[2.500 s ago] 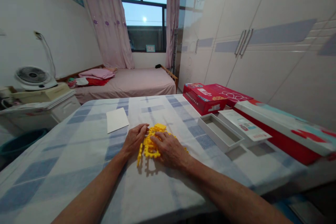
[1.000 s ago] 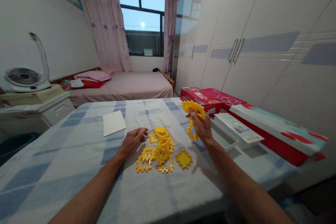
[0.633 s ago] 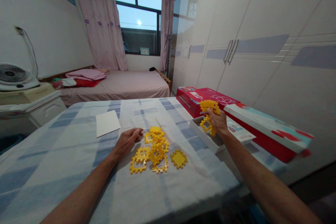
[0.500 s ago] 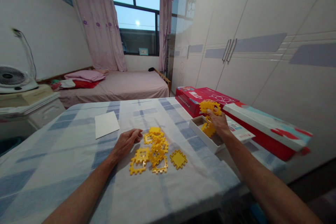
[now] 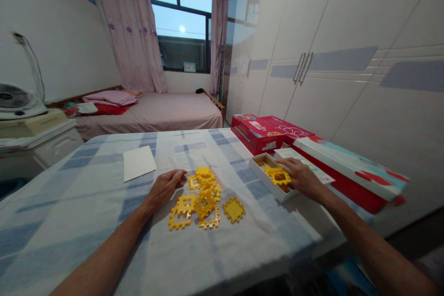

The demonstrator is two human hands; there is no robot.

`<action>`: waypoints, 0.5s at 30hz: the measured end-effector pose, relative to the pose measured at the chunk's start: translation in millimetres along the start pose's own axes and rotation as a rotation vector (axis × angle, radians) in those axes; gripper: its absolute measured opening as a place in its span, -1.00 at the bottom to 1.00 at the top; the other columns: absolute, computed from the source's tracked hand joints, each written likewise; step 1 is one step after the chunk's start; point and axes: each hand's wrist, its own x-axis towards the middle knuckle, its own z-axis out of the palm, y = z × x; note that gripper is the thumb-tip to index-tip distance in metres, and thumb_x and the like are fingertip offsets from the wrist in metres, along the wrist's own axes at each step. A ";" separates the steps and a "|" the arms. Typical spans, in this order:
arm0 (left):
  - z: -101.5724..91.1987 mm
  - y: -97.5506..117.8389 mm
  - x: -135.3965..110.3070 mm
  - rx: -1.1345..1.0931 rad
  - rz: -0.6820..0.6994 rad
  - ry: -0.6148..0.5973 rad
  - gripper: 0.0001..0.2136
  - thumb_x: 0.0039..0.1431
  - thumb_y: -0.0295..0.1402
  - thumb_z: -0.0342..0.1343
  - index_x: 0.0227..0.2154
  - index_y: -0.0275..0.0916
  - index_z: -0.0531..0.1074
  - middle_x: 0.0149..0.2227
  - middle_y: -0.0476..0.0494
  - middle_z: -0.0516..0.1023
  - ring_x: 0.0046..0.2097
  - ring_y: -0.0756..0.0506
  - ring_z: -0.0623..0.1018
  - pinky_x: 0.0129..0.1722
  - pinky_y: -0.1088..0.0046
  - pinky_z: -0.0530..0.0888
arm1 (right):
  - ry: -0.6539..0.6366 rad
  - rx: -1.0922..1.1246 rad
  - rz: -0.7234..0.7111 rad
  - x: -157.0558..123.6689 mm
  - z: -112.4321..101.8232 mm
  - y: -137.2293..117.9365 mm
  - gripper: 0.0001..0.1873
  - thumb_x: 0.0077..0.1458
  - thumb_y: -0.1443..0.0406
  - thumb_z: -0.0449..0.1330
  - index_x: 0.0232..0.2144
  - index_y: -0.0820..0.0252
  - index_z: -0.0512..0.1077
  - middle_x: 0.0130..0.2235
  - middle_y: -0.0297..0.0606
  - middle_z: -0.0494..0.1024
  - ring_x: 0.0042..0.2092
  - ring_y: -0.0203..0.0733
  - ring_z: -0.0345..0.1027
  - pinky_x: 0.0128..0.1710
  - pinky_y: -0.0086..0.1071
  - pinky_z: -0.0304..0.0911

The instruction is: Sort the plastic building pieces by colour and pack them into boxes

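Note:
A heap of yellow interlocking plastic tiles (image 5: 203,199) lies on the checked tablecloth (image 5: 86,203). My left hand (image 5: 163,185) rests flat on the cloth at the heap's left edge, fingers loosely stretched, holding nothing. My right hand (image 5: 301,175) reaches into a small white box (image 5: 258,170) at the right. Its fingers lie over several yellow tiles (image 5: 277,176) inside that box. Whether it still grips them is unclear. One solid yellow tile (image 5: 234,209) lies apart at the heap's right.
A red box (image 5: 263,132) and a long red and white lid (image 5: 350,166) lie behind the white box, with a leaflet (image 5: 298,157) between them. A white card (image 5: 138,163) lies at the far left of the heap. A fan (image 5: 14,99) stands left; wardrobe doors at right.
My right hand lifted a bunch of yellow tiles from the heap, carried them right and lowered them into the white box. My left hand stayed by the heap.

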 end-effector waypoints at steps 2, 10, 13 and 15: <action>-0.3 -1.1 -0.1 0.007 0.008 -0.004 -0.55 0.11 0.02 -0.04 -0.31 -0.28 0.53 -0.37 -0.13 0.57 -0.38 -0.07 0.52 -0.30 0.40 0.48 | -0.063 -0.093 -0.014 -6.3 -0.7 6.1 -0.58 0.03 0.37 0.07 -0.03 0.12 0.44 -0.03 -0.09 0.47 -0.02 -0.05 0.34 -0.05 -0.17 0.28; -0.8 -2.0 -0.5 0.013 0.022 -0.027 -0.56 0.14 0.00 -0.06 -0.29 -0.28 0.52 -0.36 -0.13 0.57 -0.36 -0.07 0.52 -0.29 0.41 0.47 | -0.086 -0.156 0.016 -19.3 2.5 3.8 -0.56 -0.02 0.44 -0.02 -0.13 0.15 0.49 -0.10 -0.13 0.53 -0.04 -0.05 0.36 -0.04 -0.11 0.26; -0.8 -2.3 0.0 0.012 0.016 -0.028 -0.55 0.14 0.01 -0.06 -0.28 -0.29 0.52 -0.35 -0.14 0.56 -0.37 -0.07 0.52 -0.29 0.40 0.47 | -0.075 -0.147 -0.014 -18.6 5.5 -8.9 -0.56 -0.01 0.44 -0.05 -0.15 0.16 0.49 -0.07 -0.14 0.52 0.00 -0.04 0.33 0.03 -0.05 0.19; -0.6 -2.2 -0.1 0.010 0.017 -0.025 -0.54 0.14 0.01 -0.07 -0.28 -0.30 0.51 -0.35 -0.14 0.56 -0.37 -0.06 0.51 -0.29 0.39 0.47 | -0.061 -0.106 -0.021 -16.0 5.8 -21.0 -0.61 0.06 0.40 -0.06 -0.16 0.17 0.49 -0.07 -0.13 0.52 0.01 -0.04 0.33 0.04 -0.04 0.18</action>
